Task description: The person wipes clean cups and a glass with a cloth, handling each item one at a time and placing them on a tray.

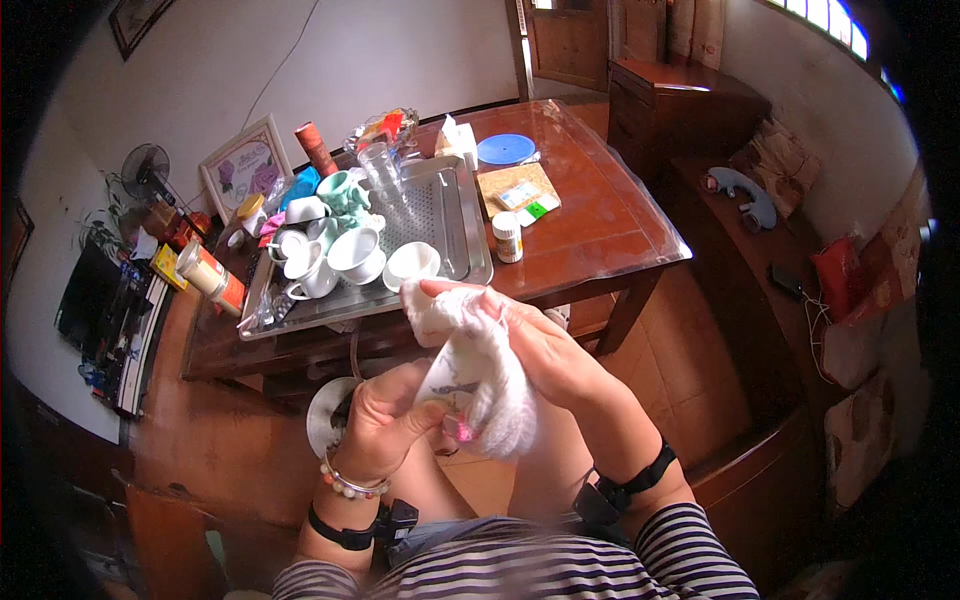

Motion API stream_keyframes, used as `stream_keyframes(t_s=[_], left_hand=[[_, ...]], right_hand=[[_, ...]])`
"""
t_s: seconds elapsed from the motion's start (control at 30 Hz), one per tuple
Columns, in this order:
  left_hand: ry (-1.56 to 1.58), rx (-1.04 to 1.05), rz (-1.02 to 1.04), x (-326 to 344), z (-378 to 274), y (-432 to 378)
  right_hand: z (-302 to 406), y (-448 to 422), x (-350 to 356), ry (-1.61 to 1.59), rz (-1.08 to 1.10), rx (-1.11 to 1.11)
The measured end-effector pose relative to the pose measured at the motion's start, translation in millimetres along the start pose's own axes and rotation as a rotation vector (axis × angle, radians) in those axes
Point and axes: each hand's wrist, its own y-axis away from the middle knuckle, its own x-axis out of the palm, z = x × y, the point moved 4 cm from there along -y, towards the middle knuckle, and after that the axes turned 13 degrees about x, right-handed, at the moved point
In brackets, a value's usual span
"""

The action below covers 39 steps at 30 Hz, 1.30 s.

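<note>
My left hand (pixel 391 411) grips a white ceramic piece (pixel 452 373) with dark painted decoration, probably a cup; the fingers and cloth hide much of its shape. A white cloth (pixel 508 409) with a pink patch at its lower edge is wrapped against it. My right hand (pixel 551 352) holds the cloth around the far and right side of the piece. Both hands are in front of the table's near edge, above my lap. Just beyond them, a white bowl-shaped cup (pixel 412 265) and a white footed cup (pixel 357 255) stand on a perforated metal tray (pixel 450 217).
The wooden table (pixel 592 195) also bears green cups (pixel 341 193), a clear glass (pixel 381 166), a white bottle (pixel 508 237), a cork board (pixel 540 180) and a blue disc (pixel 506 149). Below stands a white bin (pixel 324 401). A wooden bench (pixel 720 217) runs along the right.
</note>
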Motion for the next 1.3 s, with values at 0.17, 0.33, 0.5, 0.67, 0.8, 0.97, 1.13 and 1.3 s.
stream_keyframes(t_s=[0.17, 0.33, 0.5, 0.67, 0.8, 0.97, 1.13, 1.3], left_hand=[[0.07, 0.095, -0.025, -18.2, 15.3, 6.4], [0.386, 0.118, -0.18, -19.3, 16.6, -7.0], [0.555, -0.047, -0.278, 0.2, 27.6, -25.9], [0.307, 0.078, -0.254, 15.8, 26.4, -29.2], [0.313, 0.09, -0.289, 23.0, 18.8, -18.7], [0.343, -0.048, -0.309, 4.1, 39.3, 5.1], [-0.26, -0.05, -0.106, -6.5, 49.2, 9.4], [-0.291, -0.009, -0.261, -9.2, 44.0, -2.0]], right_hand=[[-28.6, -1.7, -11.2, -0.303, -0.057, 0.134], [-34.9, 6.1, 3.6, -0.327, -0.316, 0.147], [-38.1, 5.5, 8.1, 0.377, -0.649, -0.372], [-48.2, 2.9, 0.8, 0.542, -0.735, -0.55], [-43.8, -1.9, 2.1, 0.332, -0.707, -0.364], [-17.3, 5.2, -7.5, -0.093, -0.421, 0.201], [-29.2, -0.6, -26.3, 0.069, -0.032, 0.235], [1.3, 1.7, 14.4, 1.095, -0.733, -0.256]])
